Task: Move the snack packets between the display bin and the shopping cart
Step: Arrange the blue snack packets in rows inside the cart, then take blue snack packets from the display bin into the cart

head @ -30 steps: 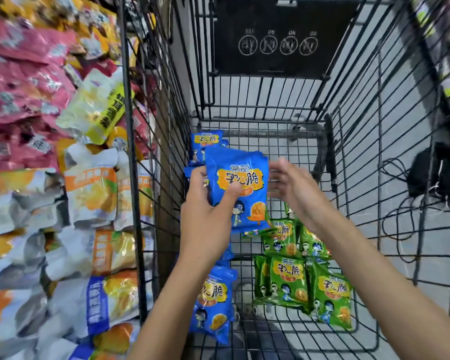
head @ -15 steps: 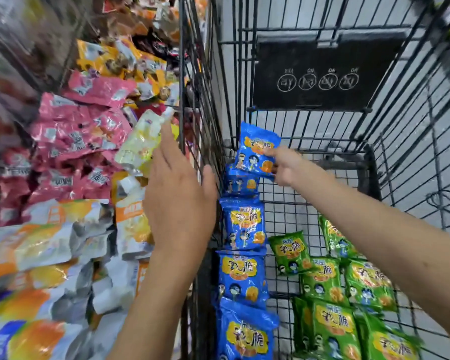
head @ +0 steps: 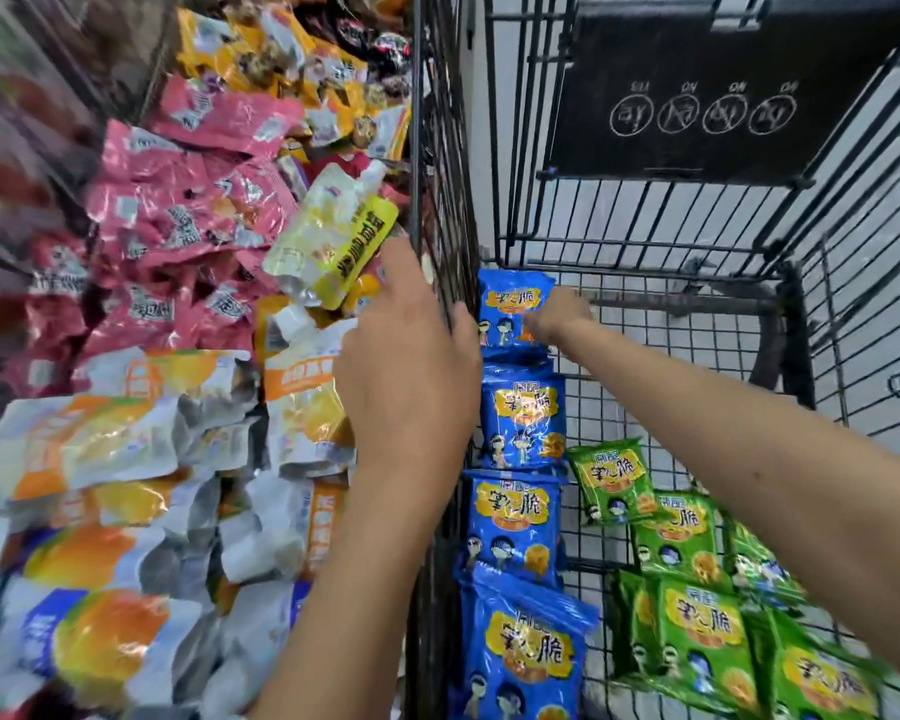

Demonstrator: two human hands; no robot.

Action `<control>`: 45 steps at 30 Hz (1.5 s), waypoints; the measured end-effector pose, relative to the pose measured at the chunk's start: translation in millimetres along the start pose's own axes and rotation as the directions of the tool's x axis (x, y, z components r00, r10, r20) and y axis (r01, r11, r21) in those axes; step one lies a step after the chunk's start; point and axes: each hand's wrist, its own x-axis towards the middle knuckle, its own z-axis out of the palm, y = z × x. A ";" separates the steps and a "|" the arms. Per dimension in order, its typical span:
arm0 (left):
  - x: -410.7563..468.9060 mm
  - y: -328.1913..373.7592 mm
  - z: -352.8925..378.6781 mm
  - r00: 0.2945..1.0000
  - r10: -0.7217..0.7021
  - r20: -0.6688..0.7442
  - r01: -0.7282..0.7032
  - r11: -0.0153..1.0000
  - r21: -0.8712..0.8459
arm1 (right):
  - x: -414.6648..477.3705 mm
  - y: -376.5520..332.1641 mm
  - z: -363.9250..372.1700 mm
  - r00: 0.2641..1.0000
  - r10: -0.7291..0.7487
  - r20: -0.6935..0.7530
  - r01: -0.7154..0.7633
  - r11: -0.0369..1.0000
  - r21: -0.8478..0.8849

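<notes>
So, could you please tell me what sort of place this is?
Probably a supermarket or shop snack aisle: a black wire shopping cart holds blue snack packets and green snack packets, and beside it lies a loose heap of pink packets and white-and-orange packets.

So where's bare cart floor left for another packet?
Bare wire floor lies beyond the green packets, right of the blue row. Crowded: the left wall, where the right hand holds the farthest blue packet, and the near right.
</notes>
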 end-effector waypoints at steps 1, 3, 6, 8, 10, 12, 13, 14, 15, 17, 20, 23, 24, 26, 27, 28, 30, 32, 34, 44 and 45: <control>0.1 -0.8 0.5 1.000 0.007 -0.001 -0.007 1.000 0.009 | -1.5 -0.5 -2.9 0.999 -0.021 0.038 0.024 0.995 -0.097; 0.5 -2.3 2.6 1.000 0.015 -0.007 -0.015 0.999 0.034 | -2.4 0.1 -8.2 0.995 -0.070 0.074 0.084 0.974 -0.210; 1.6 -2.1 3.1 1.000 0.018 0.003 -0.018 1.000 0.021 | -16.1 3.8 -20.6 0.995 -0.094 0.038 0.098 0.986 -0.132; 1.7 -3.3 0.8 0.998 0.013 0.054 -0.011 0.999 -0.037 | -38.6 5.9 -31.3 0.992 -0.128 0.014 0.128 0.992 -0.017; -7.2 -4.6 -6.2 0.990 0.008 0.142 0.009 0.993 -0.121 | -75.7 9.3 -43.9 0.987 -0.162 -0.017 0.163 0.983 0.088; -28.5 -6.6 -22.4 0.977 0.021 0.213 0.024 0.979 -0.205 | -125.1 16.5 -55.5 0.981 -0.189 -0.037 0.192 0.962 0.194; -42.7 -9.2 -33.1 0.970 0.030 0.243 0.029 0.972 -0.234 | -152.7 21.7 -61.1 0.977 -0.210 -0.045 0.214 0.949 0.229; -58.6 -13.2 -44.7 0.962 0.038 0.272 0.032 0.968 -0.250 | -180.9 28.0 -66.3 0.972 -0.230 -0.054 0.237 0.938 0.253; -75.5 -18.4 -56.9 0.953 0.038 0.301 0.041 0.967 -0.252 | -209.4 34.9 -71.2 0.967 -0.246 -0.063 0.254 0.931 0.262; -113.8 -30.2 -84.3 0.935 -0.002 0.356 0.097 0.964 -0.249 | -268.8 51.5 -78.3 0.958 -0.278 -0.065 0.286 0.922 0.263; -177.3 -43.6 -122.0 0.939 -0.025 0.343 0.119 0.959 -0.256 | -350.6 76.4 -83.3 0.941 -0.326 -0.089 0.338 0.892 0.302; -243.8 -54.6 -153.3 0.936 -0.089 0.341 0.189 0.943 -0.274 | -415.6 103.7 -79.4 0.938 -0.340 -0.069 0.337 0.850 0.405; -262.2 -57.0 -160.1 0.931 -0.113 0.347 0.229 0.922 -0.314 | -431.3 113.9 -77.1 0.935 -0.353 -0.027 0.328 0.836 0.439; -299.1 -59.6 -168.1 0.906 -0.198 0.374 0.334 0.877 -0.344 | -457.6 136.7 -75.3 0.909 -0.395 0.134 0.291 0.830 0.476; -314.5 -60.7 -168.0 0.883 -0.251 0.397 0.390 0.863 -0.322 | -466.1 148.5 -75.5 0.883 -0.411 0.225 0.274 0.842 0.464; -328.7 -61.1 -166.6 0.854 -0.308 0.419 0.448 0.845 -0.293 | -470.8 160.6 -76.6 0.854 -0.419 0.308 0.270 0.863 0.427; -353.9 -59.8 -162.5 0.784 -0.404 0.472 0.556 0.795 -0.242 | -472.1 182.4 -82.7 0.807 -0.408 0.428 0.278 0.901 0.334; -374.2 -53.1 -157.6 0.725 -0.465 0.508 0.635 0.737 -0.233 | -467.4 200.6 -92.4 0.785 -0.394 0.478 0.291 0.915 0.278; -392.0 -41.5 -155.2 0.676 -0.527 0.515 0.716 0.634 -0.292 | -461.8 217.7 -102.4 0.760 -0.406 0.507 0.339 0.914 0.224; -552.6 37.4 -189.4 0.266 -0.922 0.281 0.829 0.070 -0.555 | -489.3 222.6 -82.2 0.371 -0.397 0.840 0.730 0.683 0.000; -573.5 45.2 -191.8 0.184 -0.949 0.256 0.805 -0.004 -0.594 | -498.9 218.6 -74.4 0.309 -0.385 0.870 0.774 0.633 0.005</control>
